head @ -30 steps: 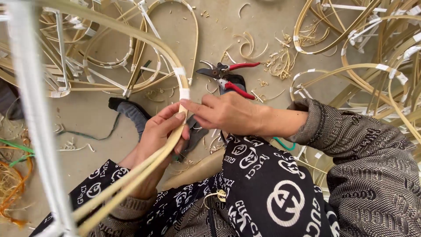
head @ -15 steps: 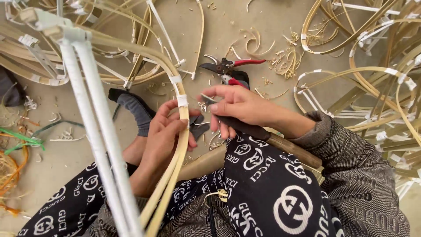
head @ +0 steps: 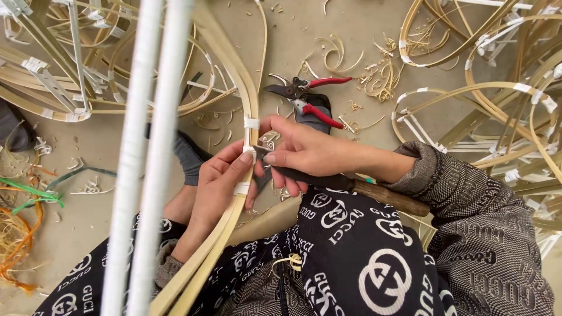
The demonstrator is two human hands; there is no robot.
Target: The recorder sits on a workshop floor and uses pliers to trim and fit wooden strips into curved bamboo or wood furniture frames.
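the floor point(head: 363, 35) is seen strewn with shavings and, to the right of the strips, a heap of bent frames point(head: 497, 99) already bound with white tape at many joints, which suggests much of the work is done. two white rods point(head: 146, 146) cross the view just left of the strips, close to the camera. the strips point(head: 249, 93), a bundle of pale bamboo lengths, are held running from the lap up and away in a curve; one tape band point(head: 252, 123) is already wound around them above the hands, and another wrap is seen under the left thumb, so this joint is judged partly bound. a knife point(head: 328, 178) with a dark blade and wooden handle is gripped in the closed right hand point(head: 304, 155), its tip brought against the strips at the tape. the left hand point(head: 219, 184) is closed around the strips just below that point. red-handled shears point(head: 307, 96) are left lying open on the floor just right of the strips, beyond the right hand. whether the tape is being cut or pressed cannot be told.
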